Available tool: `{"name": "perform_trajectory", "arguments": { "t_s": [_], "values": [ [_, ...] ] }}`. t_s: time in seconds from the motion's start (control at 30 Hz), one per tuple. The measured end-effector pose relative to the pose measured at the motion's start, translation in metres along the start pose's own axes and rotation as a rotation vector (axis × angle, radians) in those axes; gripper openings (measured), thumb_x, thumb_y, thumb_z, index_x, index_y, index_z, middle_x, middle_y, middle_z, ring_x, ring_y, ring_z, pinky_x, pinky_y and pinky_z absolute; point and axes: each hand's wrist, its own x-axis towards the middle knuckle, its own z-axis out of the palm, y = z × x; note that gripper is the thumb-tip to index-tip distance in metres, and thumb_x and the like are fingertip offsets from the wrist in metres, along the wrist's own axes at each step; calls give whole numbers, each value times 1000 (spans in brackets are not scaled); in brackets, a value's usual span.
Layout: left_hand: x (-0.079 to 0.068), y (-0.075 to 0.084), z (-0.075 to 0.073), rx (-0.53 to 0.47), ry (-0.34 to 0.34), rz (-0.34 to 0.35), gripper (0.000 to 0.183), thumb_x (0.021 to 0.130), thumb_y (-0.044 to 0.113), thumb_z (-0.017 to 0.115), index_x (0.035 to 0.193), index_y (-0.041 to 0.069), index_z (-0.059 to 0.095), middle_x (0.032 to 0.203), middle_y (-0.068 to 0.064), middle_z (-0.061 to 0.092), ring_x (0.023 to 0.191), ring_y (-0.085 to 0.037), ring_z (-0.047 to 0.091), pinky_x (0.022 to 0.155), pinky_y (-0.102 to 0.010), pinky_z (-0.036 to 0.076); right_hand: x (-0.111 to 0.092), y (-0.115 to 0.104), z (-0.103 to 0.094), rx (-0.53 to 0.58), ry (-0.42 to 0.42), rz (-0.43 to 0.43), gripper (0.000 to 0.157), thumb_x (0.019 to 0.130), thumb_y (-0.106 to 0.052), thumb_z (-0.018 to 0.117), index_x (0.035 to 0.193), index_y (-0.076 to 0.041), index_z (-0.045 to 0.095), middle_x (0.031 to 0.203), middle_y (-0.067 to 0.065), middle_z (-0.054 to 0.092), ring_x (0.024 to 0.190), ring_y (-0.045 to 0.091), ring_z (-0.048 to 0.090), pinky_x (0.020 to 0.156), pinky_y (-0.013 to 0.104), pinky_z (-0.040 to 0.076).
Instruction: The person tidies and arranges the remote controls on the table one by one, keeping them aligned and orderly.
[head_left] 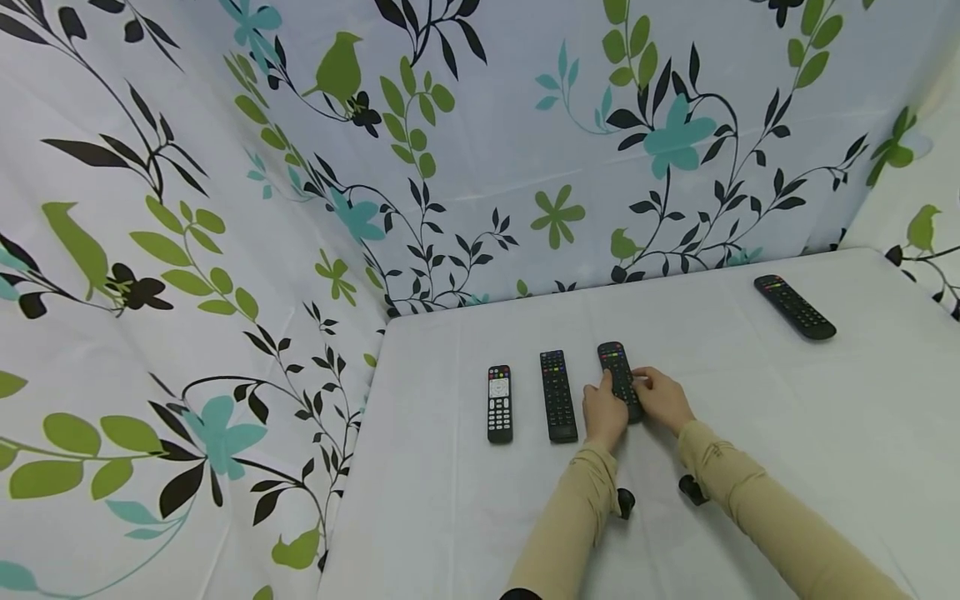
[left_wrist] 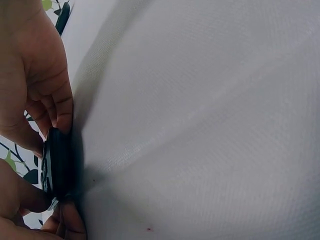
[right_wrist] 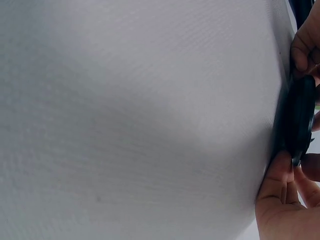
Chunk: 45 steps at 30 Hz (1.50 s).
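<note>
A black remote control (head_left: 617, 371) with rounded ends lies on the white-covered table, held between both hands. My left hand (head_left: 604, 412) pinches its left side, thumb on the button face. From the opposite side, my right hand (head_left: 663, 398) grips the right edge between thumb and fingers. In the left wrist view the remote's dark end (left_wrist: 61, 162) shows between the two hands, close to the cloth. The right wrist view has the remote (right_wrist: 300, 117) at its right edge, with right fingertips (right_wrist: 280, 167) against it. Its buttons are hidden in both wrist views.
Left of the held remote lie a long black remote (head_left: 558, 396) and a smaller remote with white keys (head_left: 499, 404). Another black remote (head_left: 795, 307) lies at the far right. A leaf-and-bird patterned curtain (head_left: 480, 167) hangs behind the table (head_left: 427, 500).
</note>
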Motion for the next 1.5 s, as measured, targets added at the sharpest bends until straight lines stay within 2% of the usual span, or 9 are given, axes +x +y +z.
{"name": "perform_trajectory", "arguments": {
  "t_s": [0.13, 0.37, 0.6, 0.77, 0.9, 1.03, 1.2, 1.37, 1.5],
  "values": [
    [1, 2, -1, -9, -3, -7, 51, 85, 2, 50, 136, 10, 48, 107, -21, 52, 84, -19, 48, 77, -35, 45, 1, -2, -1, 1, -5, 2, 42, 95, -19, 39, 129, 3, 47, 119, 30, 56, 103, 39, 57, 81, 45, 48],
    [2, 1, -1, -6, -4, -17, 52, 85, 2, 50, 137, 4, 46, 100, -18, 51, 78, -17, 46, 72, -32, 45, -2, -2, -3, -32, -11, -2, 40, 95, -18, 41, 127, 4, 49, 114, 29, 59, 95, 35, 59, 75, 40, 49],
    [1, 2, -2, 8, 14, 4, 53, 83, 2, 49, 135, 3, 47, 106, -23, 51, 86, -25, 50, 80, -38, 45, -3, -1, -7, -51, 3, -28, 39, 94, -19, 43, 125, 4, 51, 112, 29, 60, 91, 34, 60, 72, 40, 49],
    [0, 2, -1, 12, 43, 6, 46, 87, 5, 47, 134, 3, 49, 103, -20, 50, 85, -23, 47, 77, -35, 42, -4, 2, -11, -63, 18, -54, 39, 93, -18, 43, 124, 4, 52, 108, 28, 62, 87, 30, 60, 68, 35, 48],
    [0, 5, -1, 26, 99, 21, 40, 91, 11, 48, 131, 4, 53, 98, -16, 50, 84, -20, 46, 73, -32, 39, -5, 3, -21, -42, 24, -97, 38, 94, -17, 44, 124, 5, 52, 103, 26, 63, 78, 23, 61, 62, 29, 46],
    [-1, 13, 0, 33, 146, 51, 39, 94, 20, 49, 130, 6, 54, 100, -13, 51, 87, -19, 45, 74, -30, 38, -3, 4, -37, -9, 15, -113, 39, 96, -18, 44, 127, 5, 49, 104, 26, 62, 74, 19, 61, 59, 25, 46],
    [-5, 31, 2, -37, 153, 112, 41, 94, 22, 50, 131, 5, 52, 104, -13, 51, 90, -18, 42, 75, -28, 36, -1, 11, -67, -36, 32, -113, 40, 97, -20, 43, 128, 5, 48, 108, 27, 61, 81, 24, 63, 61, 24, 47],
    [-13, 54, 6, -139, 72, 189, 47, 94, 23, 50, 138, 8, 43, 99, -7, 51, 84, -10, 42, 73, -21, 38, 3, 23, -104, -117, 79, -115, 42, 97, -23, 41, 127, 6, 48, 108, 28, 60, 85, 29, 63, 60, 25, 45],
    [-18, 69, 15, -262, -33, 180, 53, 93, 26, 53, 143, 14, 38, 87, -1, 52, 72, -4, 42, 66, -17, 37, 6, 39, -136, -183, 134, -109, 42, 97, -23, 39, 124, 8, 49, 108, 32, 59, 85, 35, 62, 57, 26, 45]
  ]
}}
